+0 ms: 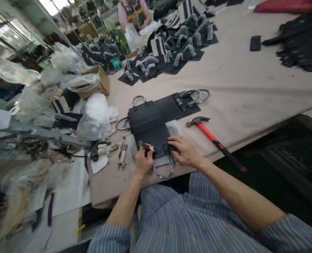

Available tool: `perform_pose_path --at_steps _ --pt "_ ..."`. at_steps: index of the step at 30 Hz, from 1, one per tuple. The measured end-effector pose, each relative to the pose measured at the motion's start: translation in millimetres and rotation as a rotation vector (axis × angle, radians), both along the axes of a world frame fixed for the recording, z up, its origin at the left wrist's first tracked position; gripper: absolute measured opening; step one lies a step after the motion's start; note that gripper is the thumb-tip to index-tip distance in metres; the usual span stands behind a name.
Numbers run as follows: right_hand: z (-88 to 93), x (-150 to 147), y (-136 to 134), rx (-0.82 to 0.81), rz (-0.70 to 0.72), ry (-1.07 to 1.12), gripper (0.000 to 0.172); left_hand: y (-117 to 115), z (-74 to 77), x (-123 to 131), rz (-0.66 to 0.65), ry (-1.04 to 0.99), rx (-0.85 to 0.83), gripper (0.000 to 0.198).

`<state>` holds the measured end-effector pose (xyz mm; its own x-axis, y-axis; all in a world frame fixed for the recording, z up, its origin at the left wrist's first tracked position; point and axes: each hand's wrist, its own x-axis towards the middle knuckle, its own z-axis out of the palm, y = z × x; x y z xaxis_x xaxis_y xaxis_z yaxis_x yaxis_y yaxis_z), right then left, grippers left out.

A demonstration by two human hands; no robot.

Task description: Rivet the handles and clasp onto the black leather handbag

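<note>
My left hand (144, 161) is closed around a short brown rod-like tool (146, 146) with a shiny end, held over the black bag panel (149, 137); its exact kind is unclear. My right hand (184, 151) rests on the panel's right side with its fingers bent and apart, touching the black base of a handle (164, 175). That handle is wrapped in plastic and loops toward my lap. The opened-out bag continues into a second black section (169, 105) with a metal clasp (179, 102) and more wrapped handles. Under the near panel lies a pale slab (175, 128).
A claw hammer (211, 135) with a red and black handle lies right, its end past the table edge. Thin metal tools (122, 154) lie left of the panel. Plastic bags (94, 117), a cardboard box (102, 79) and several black bag pieces (171, 61) lie beyond. Another person (135, 14) is behind.
</note>
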<state>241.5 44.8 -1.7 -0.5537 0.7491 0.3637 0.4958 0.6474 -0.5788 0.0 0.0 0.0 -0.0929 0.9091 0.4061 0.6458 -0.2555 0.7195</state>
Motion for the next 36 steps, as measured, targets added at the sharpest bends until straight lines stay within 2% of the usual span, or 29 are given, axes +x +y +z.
perform_pose_path --at_steps 7,10,13,15,18,20,22,23,26,27,28,29,31,34,36 --pt "3.8 5 3 -0.032 -0.006 0.063 0.038 -1 -1.9 3 0.008 0.050 -0.005 0.008" --pt "8.4 27 6 0.028 -0.182 0.038 0.034 -1 -1.0 2 -0.013 0.057 -0.018 0.008" --pt "12.7 67 9 0.067 -0.476 -0.188 0.035 -2 -1.4 1 -0.028 0.050 -0.027 0.008" --pt "14.0 94 7 -0.008 -0.625 -0.427 0.039 -2 -1.8 2 -0.033 0.053 -0.028 0.008" --pt "14.4 123 3 -0.194 -0.671 -0.694 0.039 -2 -1.1 3 -0.039 0.057 -0.024 0.008" --pt "16.0 130 1 -0.312 -0.668 -0.729 0.036 -3 0.1 4 -0.040 0.058 -0.036 0.007" --pt "21.0 127 1 -0.507 -0.694 -0.627 0.026 -3 1.1 4 -0.044 0.054 -0.057 0.006" --pt "25.1 123 1 -0.661 -0.704 -0.499 0.021 -4 1.5 4 -0.047 0.048 -0.066 0.005" --pt "44.6 105 0 -1.207 -0.672 0.097 0.007 -5 1.7 4 -0.050 0.038 -0.074 0.004" --pt "54.0 97 -1 -1.322 -0.664 0.269 0.006 -5 1.5 5 -0.046 0.042 -0.072 0.004" --pt "65.1 88 -3 -1.370 -0.664 0.381 0.007 -5 1.1 5 -0.041 0.047 -0.068 0.004" --pt "78.0 79 -4 -1.354 -0.672 0.422 0.009 -5 0.7 5 -0.038 0.050 -0.064 0.005" --pt "108.2 60 -8 -1.138 -0.635 0.370 0.021 -4 -0.1 5 -0.036 0.048 -0.061 0.006" --pt "153.2 32 -10 -0.571 -0.422 0.174 0.037 -4 -1.1 5 -0.039 0.040 -0.074 0.006" --pt "172.0 17 -12 -0.213 -0.286 0.019 0.039 -4 -1.6 4 -0.039 0.040 -0.079 0.005"
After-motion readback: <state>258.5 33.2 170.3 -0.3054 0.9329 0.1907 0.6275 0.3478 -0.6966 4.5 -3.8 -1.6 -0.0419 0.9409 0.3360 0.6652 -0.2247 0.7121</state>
